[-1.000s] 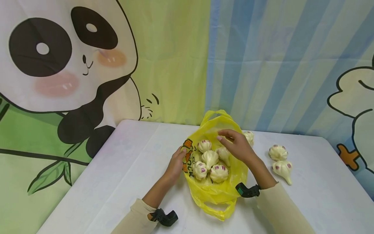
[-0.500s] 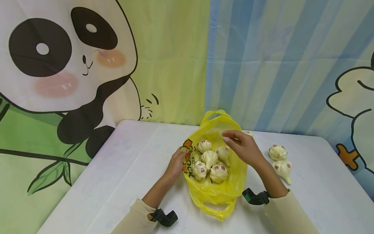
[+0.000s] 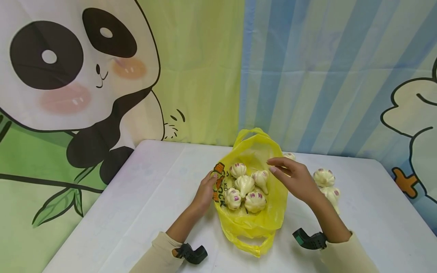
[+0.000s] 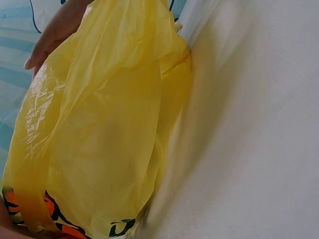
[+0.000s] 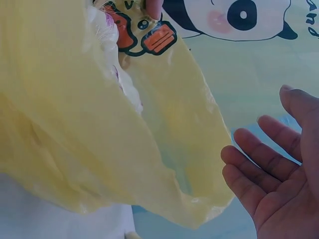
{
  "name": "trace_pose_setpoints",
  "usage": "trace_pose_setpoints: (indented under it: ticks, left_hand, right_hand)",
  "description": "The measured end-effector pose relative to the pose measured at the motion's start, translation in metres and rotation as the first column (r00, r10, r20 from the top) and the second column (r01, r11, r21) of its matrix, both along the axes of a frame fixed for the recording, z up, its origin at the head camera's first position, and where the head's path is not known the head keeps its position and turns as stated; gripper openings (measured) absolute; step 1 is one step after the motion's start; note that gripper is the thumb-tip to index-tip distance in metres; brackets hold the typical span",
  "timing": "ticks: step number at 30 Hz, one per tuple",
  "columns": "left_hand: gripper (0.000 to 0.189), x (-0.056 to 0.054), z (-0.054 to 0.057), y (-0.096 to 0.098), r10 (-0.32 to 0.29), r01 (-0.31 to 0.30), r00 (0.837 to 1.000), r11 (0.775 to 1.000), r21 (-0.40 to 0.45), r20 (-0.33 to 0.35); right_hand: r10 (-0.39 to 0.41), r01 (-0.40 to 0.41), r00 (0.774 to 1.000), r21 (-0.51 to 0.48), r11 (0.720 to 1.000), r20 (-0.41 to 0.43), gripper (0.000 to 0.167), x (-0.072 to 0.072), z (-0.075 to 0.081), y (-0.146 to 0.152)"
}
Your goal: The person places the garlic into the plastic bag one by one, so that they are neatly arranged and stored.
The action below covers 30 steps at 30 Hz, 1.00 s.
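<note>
A yellow plastic bag [image 3: 273,216] stands with its mouth towards me, and several white garlic bulbs [image 3: 244,185] with purple marks lie inside it. At its left side my left hand [image 3: 204,192] grips the rim, thumb over the printed edge. My right hand [image 3: 296,179] is at the bag's right rim with nothing in it; in the right wrist view its fingers [image 5: 259,167] are loosely extended beside the yellow plastic. Beyond that hand lie a garlic bulb [image 3: 324,177] and another garlic bulb [image 3: 330,194], the latter partly hidden by the right forearm.
A further garlic bulb [image 3: 289,156] shows behind the bag, mostly covered. The white table [image 3: 164,182] ends at a printed curtain [image 3: 201,76] with a panda on it. One bag handle [image 3: 254,246] lies towards me on the tabletop.
My right hand has drawn back to the right, from over the bag's mouth to its right rim. The left hand and the bag have stayed almost still.
</note>
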State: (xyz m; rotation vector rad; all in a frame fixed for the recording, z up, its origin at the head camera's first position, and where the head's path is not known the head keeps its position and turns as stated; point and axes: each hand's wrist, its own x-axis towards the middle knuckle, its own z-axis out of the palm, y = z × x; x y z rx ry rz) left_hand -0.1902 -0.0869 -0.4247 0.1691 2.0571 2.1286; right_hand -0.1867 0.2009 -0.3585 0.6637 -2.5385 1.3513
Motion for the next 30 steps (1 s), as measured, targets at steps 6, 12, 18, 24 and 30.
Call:
trace_pose_setpoints:
  ticks: [6,12,18,24,30]
  left_hand:
    - [0.054,-0.002,-0.002,0.001,-0.001,0.001,1.0,1.0,-0.002,0.013]
    - [0.058,-0.003,-0.009,0.001,0.014,-0.014,1.0,1.0,-0.009,0.005]
    - [0.056,-0.003,-0.01,0.001,0.001,-0.001,1.0,1.0,0.013,0.0]
    - [0.059,-0.003,-0.008,0.0,0.019,-0.018,1.0,1.0,-0.003,0.014]
    - [0.058,-0.003,-0.009,0.0,0.009,-0.009,1.0,1.0,0.008,0.011]
  right_hand:
    - [-0.036,0.036,0.999,0.002,0.999,-0.019,0.028,0.007,-0.002,0.011]
    - [-0.051,0.05,0.998,-0.013,0.999,-0.034,0.026,0.013,-0.006,0.023]
    - [0.001,-0.005,0.999,-0.097,0.995,-0.044,0.028,0.021,-0.009,0.037]
    - [0.021,-0.027,0.999,-0.137,0.99,-0.044,0.03,0.028,-0.016,0.054]
    - [-0.039,0.035,0.999,-0.146,0.989,-0.019,0.029,0.033,-0.027,0.072]
